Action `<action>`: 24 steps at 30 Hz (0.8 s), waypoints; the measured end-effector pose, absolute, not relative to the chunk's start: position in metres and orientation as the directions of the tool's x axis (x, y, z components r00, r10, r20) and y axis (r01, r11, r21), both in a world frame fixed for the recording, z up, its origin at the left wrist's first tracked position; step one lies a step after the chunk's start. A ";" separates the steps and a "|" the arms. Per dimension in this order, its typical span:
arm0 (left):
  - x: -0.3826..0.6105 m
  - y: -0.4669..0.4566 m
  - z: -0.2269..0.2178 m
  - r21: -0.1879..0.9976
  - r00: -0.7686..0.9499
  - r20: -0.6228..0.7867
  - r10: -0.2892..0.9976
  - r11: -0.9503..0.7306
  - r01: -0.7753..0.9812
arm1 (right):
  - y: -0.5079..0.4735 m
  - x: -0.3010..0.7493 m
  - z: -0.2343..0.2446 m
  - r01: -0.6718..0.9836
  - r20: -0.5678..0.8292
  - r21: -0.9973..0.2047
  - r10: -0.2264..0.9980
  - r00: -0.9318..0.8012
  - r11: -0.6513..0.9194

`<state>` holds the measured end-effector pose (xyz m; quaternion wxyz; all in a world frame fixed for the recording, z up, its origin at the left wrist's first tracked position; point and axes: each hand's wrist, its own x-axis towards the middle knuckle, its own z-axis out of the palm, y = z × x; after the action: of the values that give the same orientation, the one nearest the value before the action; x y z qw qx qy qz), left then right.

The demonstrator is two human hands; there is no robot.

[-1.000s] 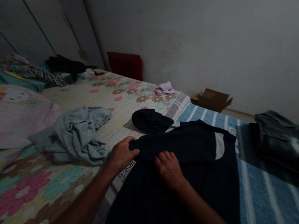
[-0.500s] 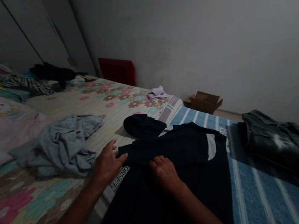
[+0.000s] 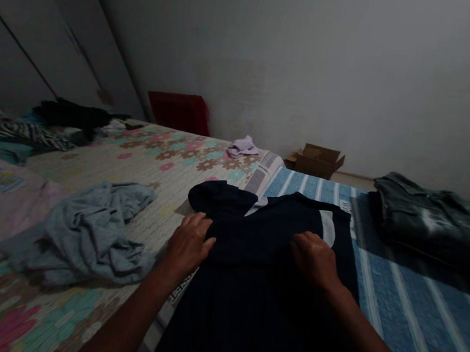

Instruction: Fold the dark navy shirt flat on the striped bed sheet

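A navy long-sleeved top (image 3: 255, 307) with pale grey shoulder patches lies spread in front of me. One sleeve is laid across its upper part; the other, bunched, sticks out to the far left. My left hand (image 3: 189, 243) rests over the cuff end of the crossing sleeve, thumb apart from the fingers. On the right, my right hand (image 3: 314, 257) has its fingers curled down onto the dark cloth just below the right shoulder patch (image 3: 327, 229). Its fingertips are partly hidden, and the dim light hides folds in the fabric.
A crumpled grey garment (image 3: 90, 233) lies left of the top, beside a pink printed cloth (image 3: 9, 202). Folded dark jeans (image 3: 436, 219) sit at right on the blue striped sheet (image 3: 395, 288). Farther back are a lilac cloth (image 3: 243, 146), a cardboard box (image 3: 317, 161) and a red object (image 3: 178, 111).
My right hand has slid right along the sleeve towards the shoulder patch. My left hand has moved up and right onto the cuff end. The view has shifted slightly.
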<state>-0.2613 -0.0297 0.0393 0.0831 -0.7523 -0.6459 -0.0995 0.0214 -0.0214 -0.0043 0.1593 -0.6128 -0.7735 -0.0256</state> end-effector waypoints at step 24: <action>-0.256 0.024 0.076 0.025 0.034 0.035 0.999 -0.035 0.999 | 0.046 0.052 -0.031 0.443 -0.165 -0.881 0.985 0.041 -0.166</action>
<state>-0.2558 0.0238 0.0762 0.0032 -0.7190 -0.6947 -0.0211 0.0517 0.0464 -0.0315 0.3284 -0.6425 -0.5560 0.4125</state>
